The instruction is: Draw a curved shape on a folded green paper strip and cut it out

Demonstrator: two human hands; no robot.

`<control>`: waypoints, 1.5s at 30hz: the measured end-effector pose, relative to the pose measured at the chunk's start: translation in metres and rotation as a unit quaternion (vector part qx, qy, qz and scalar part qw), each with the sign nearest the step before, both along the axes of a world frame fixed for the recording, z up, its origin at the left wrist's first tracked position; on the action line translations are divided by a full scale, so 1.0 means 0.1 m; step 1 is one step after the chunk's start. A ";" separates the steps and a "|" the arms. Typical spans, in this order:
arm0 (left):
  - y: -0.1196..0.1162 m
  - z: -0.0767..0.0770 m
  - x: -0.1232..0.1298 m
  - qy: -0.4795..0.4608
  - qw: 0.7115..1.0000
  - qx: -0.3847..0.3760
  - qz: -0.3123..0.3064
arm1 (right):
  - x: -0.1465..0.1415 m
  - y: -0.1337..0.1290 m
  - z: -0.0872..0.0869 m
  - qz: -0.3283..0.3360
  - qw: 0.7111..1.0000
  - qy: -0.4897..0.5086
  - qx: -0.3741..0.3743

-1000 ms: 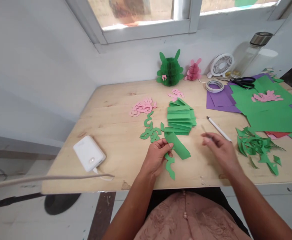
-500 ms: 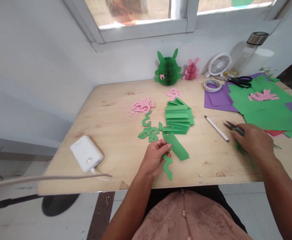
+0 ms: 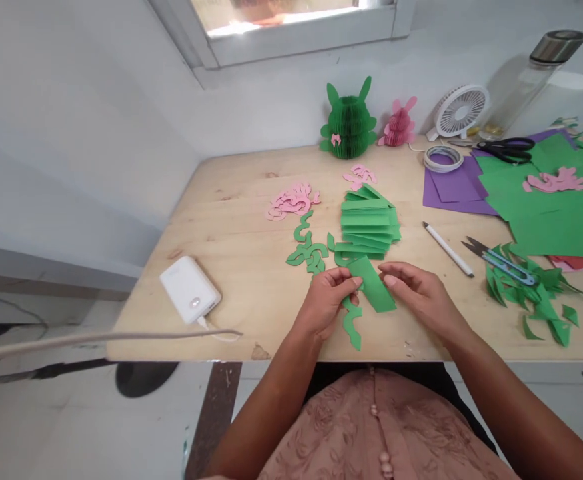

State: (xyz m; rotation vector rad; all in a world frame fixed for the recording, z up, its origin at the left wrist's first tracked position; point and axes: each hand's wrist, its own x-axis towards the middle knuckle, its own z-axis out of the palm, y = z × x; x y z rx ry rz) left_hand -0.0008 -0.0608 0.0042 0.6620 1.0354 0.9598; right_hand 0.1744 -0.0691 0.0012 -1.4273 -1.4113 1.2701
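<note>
Your right hand has returned, tool-free, to the green strip, fingers curled, contact unclear; your left hand pinches its left edge, near the folded stack. Snips lie released on scraps, leaving both hands for paper.

The green paper strip, straight-edged and flat with its broad face up, was pinched along its left long edge in the left hand, slanting from upper left to lower right over the table. Just below it, the green wavy cut-out (its upper end was hidden by the fingers) curved down toward the table's front edge and finished in a pointed tip
</note>
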 end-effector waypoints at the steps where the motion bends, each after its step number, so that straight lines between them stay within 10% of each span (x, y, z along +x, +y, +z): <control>1: 0.00 0.00 0.00 0.005 1.000 0.007 -0.002 | -0.05 0.01 -0.02 0.011 0.999 0.031 -0.009; 8: 0.02 -0.10 0.03 0.106 0.989 0.075 0.068 | -0.23 -0.05 -0.14 -0.062 0.990 -0.087 0.097; 17: 0.09 -0.13 0.09 0.401 0.877 0.240 0.108 | -0.30 -0.14 -0.25 0.022 0.921 -0.249 0.299; 45: 0.16 -0.12 0.14 0.450 0.863 0.218 0.071 | -0.47 -0.16 -0.31 0.015 0.912 -0.290 0.290</control>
